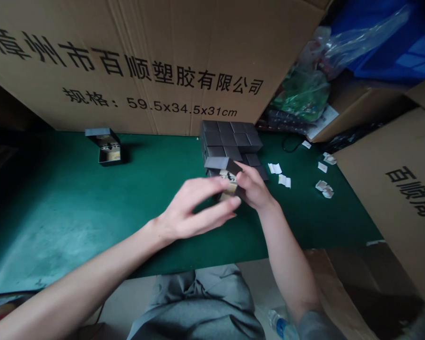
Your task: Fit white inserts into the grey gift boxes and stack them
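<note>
grey shorts (198, 295) nearest, water bottle (279, 323) low by the right arm; right hand (254, 186) clamped on a small dark box (221, 165), lid up, cream insert (229, 186) showing, apparently tilted so the inside faces the camera; left hand (194, 208) open, fingers (232, 203) just at the box's lower edge, so hands close together; stack of matching boxes (230, 140) right behind, on a green mat (56, 231); another open box (108, 148) far left; paper slips (274, 168) loose right of the stack; big printed carton (127, 71) walls off the back of the mat
</note>
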{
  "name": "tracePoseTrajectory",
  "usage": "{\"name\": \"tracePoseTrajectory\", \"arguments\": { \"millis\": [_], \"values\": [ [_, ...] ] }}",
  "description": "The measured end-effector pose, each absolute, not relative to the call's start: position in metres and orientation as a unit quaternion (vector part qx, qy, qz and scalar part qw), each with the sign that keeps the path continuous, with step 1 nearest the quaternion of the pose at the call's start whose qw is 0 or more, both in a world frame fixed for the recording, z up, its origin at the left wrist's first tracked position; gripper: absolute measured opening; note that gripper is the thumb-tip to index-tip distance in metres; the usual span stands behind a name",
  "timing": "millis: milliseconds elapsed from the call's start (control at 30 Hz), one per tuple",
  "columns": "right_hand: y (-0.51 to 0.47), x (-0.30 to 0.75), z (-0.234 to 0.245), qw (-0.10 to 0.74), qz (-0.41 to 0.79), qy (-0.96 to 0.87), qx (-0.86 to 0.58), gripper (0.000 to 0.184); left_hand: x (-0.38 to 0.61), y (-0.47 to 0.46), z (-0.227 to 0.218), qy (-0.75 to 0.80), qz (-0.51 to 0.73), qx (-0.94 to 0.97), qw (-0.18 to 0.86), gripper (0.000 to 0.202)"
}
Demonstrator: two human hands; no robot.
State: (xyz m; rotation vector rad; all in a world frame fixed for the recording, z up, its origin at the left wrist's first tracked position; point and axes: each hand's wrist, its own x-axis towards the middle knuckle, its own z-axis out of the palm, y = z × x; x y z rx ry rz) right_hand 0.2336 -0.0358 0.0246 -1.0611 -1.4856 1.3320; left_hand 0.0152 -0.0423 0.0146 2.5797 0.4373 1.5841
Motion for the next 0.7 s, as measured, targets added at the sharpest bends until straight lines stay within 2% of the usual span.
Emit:
{"name": "tracePoseTrajectory", "arguments": {
  "millis": [100, 167, 333, 467, 533, 600, 700],
  "values": [
    [-0.036, 0.231, 0.023, 0.422, 0.562, -0.594, -0.392, 0.096, 0.011, -0.038, 0.005, 0.288, 0.549, 0.778, 0.099, 0.056],
    [-0.037, 0.229, 0.023, 0.406, 0.576, -0.607, -0.368, 0.107, 0.012, -0.036, 0.002, 0.296, 0.539, 0.772, 0.16, 0.062],
    [-0.037, 0.225, 0.019, 0.368, 0.575, -0.653, -0.328, 0.115, 0.017, -0.037, 0.009, 0.313, 0.505, 0.756, 0.276, 0.052],
    [-0.038, 0.227, 0.018, 0.373, 0.555, -0.657, -0.348, 0.113, 0.019, -0.039, 0.012, 0.343, 0.539, 0.718, 0.275, 0.035],
    [-0.039, 0.231, 0.021, 0.377, 0.562, -0.641, -0.362, 0.107, 0.019, -0.04, 0.009, 0.346, 0.559, 0.708, 0.258, 0.032],
    [-0.04, 0.236, 0.025, 0.414, 0.541, -0.619, -0.391, 0.09, 0.019, -0.039, 0.005, 0.345, 0.568, 0.707, 0.243, 0.032],
    [-0.034, 0.252, 0.03, 0.561, 0.368, -0.555, -0.491, 0.065, 0.018, -0.036, 0.001, 0.349, 0.568, 0.712, 0.22, 0.031]
  ]
}}
